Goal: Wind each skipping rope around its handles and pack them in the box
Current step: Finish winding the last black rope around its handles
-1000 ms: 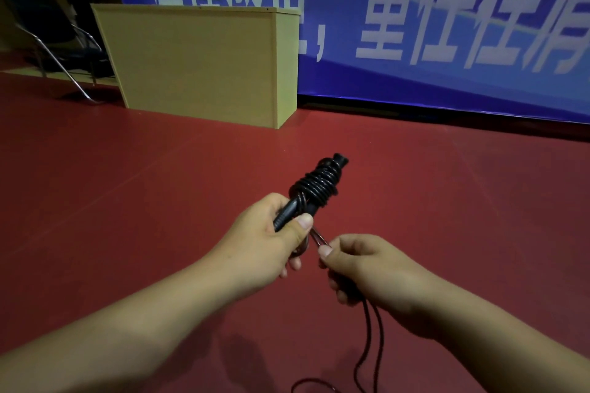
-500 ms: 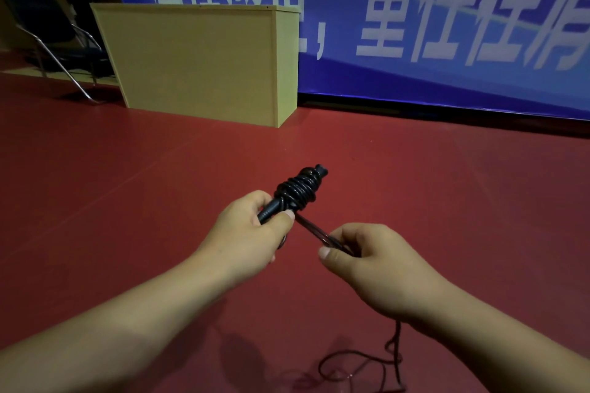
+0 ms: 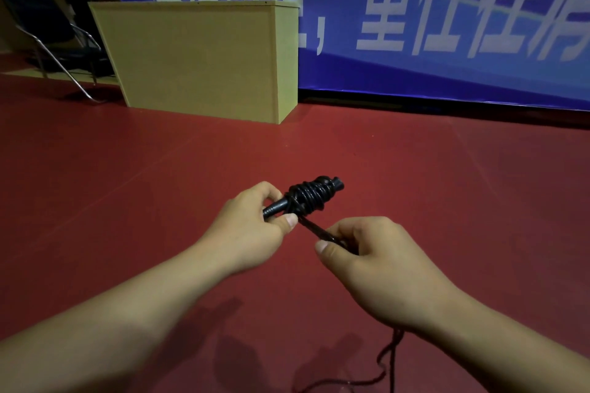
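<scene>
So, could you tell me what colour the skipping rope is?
Black, seen in the head view: skipping rope.

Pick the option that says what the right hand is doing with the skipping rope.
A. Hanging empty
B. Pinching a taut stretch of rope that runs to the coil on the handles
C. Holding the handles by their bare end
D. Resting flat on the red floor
B: the right hand pinches the rope pulled straight from the coil on the handles, which the left hand holds.

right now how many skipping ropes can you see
1: a black skipping rope, its coils wound on handles gripped by the left hand, its tail pinched by the right hand. Others may lie outside view.
</scene>
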`<state>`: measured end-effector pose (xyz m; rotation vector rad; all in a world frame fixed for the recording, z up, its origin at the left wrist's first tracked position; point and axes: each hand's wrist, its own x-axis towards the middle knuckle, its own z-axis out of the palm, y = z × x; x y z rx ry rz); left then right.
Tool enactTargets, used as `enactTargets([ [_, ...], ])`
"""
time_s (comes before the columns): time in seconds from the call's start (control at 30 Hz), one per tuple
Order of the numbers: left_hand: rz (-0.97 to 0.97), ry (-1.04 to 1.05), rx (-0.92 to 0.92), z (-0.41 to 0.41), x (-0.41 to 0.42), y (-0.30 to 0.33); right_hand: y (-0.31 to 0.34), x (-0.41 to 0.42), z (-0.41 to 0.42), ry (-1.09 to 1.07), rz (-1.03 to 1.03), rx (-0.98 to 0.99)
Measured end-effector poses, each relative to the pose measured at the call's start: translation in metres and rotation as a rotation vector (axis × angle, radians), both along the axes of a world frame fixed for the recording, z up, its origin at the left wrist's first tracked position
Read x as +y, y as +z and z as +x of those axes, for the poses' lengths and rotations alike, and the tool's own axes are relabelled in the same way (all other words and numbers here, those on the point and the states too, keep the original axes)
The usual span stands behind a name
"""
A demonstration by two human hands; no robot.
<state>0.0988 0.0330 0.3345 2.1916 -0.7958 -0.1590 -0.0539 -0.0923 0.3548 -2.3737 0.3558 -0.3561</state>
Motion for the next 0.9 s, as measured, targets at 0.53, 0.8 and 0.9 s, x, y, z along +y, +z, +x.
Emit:
enactTargets([
  [0.53,0.477,-0.483,-0.367,-0.043,0.002,0.013,0.002,-0.035,0.0,0.009,-0.207,0.053],
  [0.8,0.462,-0.569,-0.237,-0.037,0.005,0.018,0.004,-0.045,-0.001,0.073,0.015,0.079],
  [0.9,0.486,-0.619,-0.189,-0.039,0.009,0.016,-0.002,-0.043,-0.001,0.12,-0.014,0.093],
])
